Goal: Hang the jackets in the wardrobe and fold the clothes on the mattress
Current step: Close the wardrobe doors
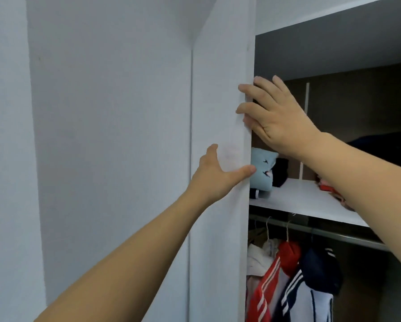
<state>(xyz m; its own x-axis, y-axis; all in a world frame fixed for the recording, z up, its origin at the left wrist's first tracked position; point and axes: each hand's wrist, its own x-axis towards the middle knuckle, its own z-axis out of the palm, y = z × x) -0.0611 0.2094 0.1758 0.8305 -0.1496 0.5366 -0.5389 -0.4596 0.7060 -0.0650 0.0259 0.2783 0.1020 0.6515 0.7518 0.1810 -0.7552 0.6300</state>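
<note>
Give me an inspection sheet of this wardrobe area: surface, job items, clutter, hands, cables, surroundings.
Surface: white shelf inside the open wardrobe, above a metal rail.
Job's things: red striped jacket and navy and white jacket hang from the rail on hangers; the mattress is not in view.
Clutter: light blue folded garment and a dark garment on the shelf; red and pink items partly hidden by the right arm.
Hands: left hand flat on the white door, thumb at its edge; right hand has fingers wrapped over the door edge.
Cables: nothing seen.
Surroundings: pale wall to the left.
</note>
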